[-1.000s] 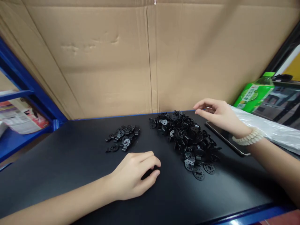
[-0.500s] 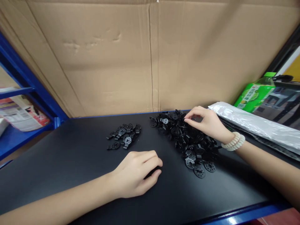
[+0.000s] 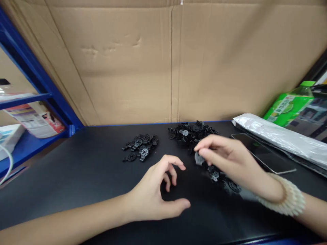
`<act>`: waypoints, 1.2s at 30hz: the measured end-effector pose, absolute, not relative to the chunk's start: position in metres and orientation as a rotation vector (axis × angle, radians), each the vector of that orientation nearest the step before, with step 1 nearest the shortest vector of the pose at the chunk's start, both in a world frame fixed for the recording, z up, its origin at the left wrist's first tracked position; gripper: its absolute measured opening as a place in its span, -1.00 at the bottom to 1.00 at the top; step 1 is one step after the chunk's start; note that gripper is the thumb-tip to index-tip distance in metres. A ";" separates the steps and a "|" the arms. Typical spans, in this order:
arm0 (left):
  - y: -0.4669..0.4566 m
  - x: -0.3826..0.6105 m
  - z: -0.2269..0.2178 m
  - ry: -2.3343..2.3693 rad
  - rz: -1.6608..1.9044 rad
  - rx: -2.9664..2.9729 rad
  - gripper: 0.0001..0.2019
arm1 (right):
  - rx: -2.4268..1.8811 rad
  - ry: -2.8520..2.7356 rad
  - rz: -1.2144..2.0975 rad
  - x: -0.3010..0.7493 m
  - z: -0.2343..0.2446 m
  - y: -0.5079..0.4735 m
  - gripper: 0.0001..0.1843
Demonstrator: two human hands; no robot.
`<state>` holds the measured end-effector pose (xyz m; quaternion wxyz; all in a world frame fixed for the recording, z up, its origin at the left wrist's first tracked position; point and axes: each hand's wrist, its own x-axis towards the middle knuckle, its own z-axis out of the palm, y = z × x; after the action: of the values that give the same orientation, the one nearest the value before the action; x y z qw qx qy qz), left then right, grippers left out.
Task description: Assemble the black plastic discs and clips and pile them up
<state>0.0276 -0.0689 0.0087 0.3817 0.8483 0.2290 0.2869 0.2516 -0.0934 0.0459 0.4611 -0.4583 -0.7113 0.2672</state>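
On a black tabletop (image 3: 84, 177) lie two heaps of small black plastic discs. The large heap (image 3: 194, 134) sits at centre right, the small heap (image 3: 140, 146) to its left. My right hand (image 3: 224, 158), with a pale bead bracelet at the wrist, hovers over the near side of the large heap and pinches one black disc (image 3: 198, 158) between its fingertips. My left hand (image 3: 159, 190) is raised just off the table in front of the small heap, fingers curled apart and thumb out, with nothing in it.
A cardboard wall (image 3: 163, 64) closes the back. A dark phone (image 3: 264, 156) and a clear plastic bag (image 3: 278, 137) lie at the right, with a green bottle (image 3: 288, 105) behind. Blue shelving (image 3: 30, 85) with papers stands at the left.
My right hand came back from the far side of the large heap toward me, carrying one disc. My left hand lifted and spread its fingers. The view shifted slightly left.
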 end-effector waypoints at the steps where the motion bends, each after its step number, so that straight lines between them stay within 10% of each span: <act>1: -0.072 0.029 0.009 0.564 0.727 2.039 -0.43 | -1.104 -1.775 0.779 0.244 0.042 -0.100 -0.92; 15: -0.077 0.030 0.009 0.616 0.834 1.798 -0.93 | -1.067 -1.591 1.415 0.221 0.018 -0.116 -0.75; 36: -0.084 0.032 0.012 0.763 0.772 1.590 -0.85 | -1.128 -1.742 1.226 0.216 0.010 -0.119 -0.69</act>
<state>0.0320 -0.0836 0.0119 0.5716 0.6777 0.3252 0.3290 0.2158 -0.1186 0.0101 0.3577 -0.4369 -0.6748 0.4752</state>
